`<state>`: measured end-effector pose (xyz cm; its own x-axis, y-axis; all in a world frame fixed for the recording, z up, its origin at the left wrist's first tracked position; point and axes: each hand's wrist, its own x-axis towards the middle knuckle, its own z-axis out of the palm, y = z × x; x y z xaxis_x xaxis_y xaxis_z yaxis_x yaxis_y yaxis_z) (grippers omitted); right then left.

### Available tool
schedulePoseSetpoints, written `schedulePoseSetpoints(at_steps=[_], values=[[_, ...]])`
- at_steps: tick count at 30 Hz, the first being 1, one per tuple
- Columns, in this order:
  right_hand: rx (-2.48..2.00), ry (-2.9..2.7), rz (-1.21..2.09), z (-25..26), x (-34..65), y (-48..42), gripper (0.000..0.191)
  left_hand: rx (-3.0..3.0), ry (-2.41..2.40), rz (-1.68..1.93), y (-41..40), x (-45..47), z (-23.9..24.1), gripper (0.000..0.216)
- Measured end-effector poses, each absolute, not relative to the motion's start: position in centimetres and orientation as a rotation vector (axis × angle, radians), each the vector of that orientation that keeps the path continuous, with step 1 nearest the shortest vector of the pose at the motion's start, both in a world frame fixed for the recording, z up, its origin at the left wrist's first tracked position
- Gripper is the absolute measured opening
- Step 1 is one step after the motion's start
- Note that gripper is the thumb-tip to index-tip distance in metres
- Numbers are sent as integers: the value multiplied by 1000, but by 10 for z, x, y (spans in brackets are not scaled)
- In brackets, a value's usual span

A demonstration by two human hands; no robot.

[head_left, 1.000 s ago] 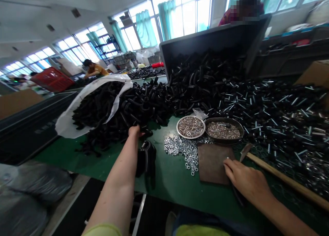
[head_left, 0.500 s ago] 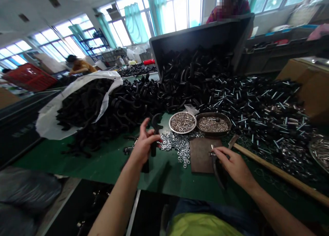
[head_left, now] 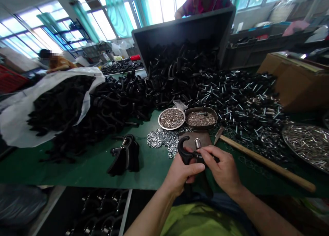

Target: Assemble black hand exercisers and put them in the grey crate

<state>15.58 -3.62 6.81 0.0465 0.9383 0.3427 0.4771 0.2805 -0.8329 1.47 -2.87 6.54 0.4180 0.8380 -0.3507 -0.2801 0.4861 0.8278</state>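
My left hand (head_left: 177,174) is closed around a black hooked clamp jaw (head_left: 181,146), whose curved end points up. In my right hand (head_left: 223,167) is a black clamp handle, mostly covered by the fingers, with a metal spring (head_left: 197,143) standing up beside the fingertips. The two black parts meet between my hands, in front of a flat brown plate (head_left: 183,136). Whether they are joined is hidden by my fingers. Loose metal nuts (head_left: 155,138) lie left of the plate. Several black clamps (head_left: 132,153) stand together on the green table.
Behind the plate are a round dish (head_left: 159,125) of small metal parts and an oval tin (head_left: 202,128). A hammer (head_left: 267,164) lies at right. Heaped black parts (head_left: 120,102) spread from a tipped grey bin (head_left: 180,25); a white bag (head_left: 15,126) is left. Another person (head_left: 216,1) is behind the bin.
My left hand has brought the hooked jaw rightward, against the part in my right hand. The right hand has lifted off the plate toward me. The view has shifted right.
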Motion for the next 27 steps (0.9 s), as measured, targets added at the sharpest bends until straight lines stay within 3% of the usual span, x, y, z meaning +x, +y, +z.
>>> schedulePoseSetpoints(at_steps=[8, 12, 15, 18, 21, 27], values=[[-1116, -1961, 579, 64, 178, -29, 29, 719, 892, 780, -27, 20, 54, 54], [-1070, -1940, 308, 51, 186, -25, 25, 731, 964, 840, -25, 21, 55, 82], [-1338, -1705, 757, 42, 184, -22, 34, 993, 1094, 964, -24, 17, 56, 99], [-1373, -1650, 1415, 41, 180, -16, 43, 1302, 1166, 1015, -25, 9, 51, 94], [-1330, -1713, 1647, 46, 172, -12, 43, 1438, 1192, 935, -28, 6, 43, 86], [-1605, -1956, 974, 56, 156, -18, 25, 1389, 1205, 989, -36, 6, 32, 79]])
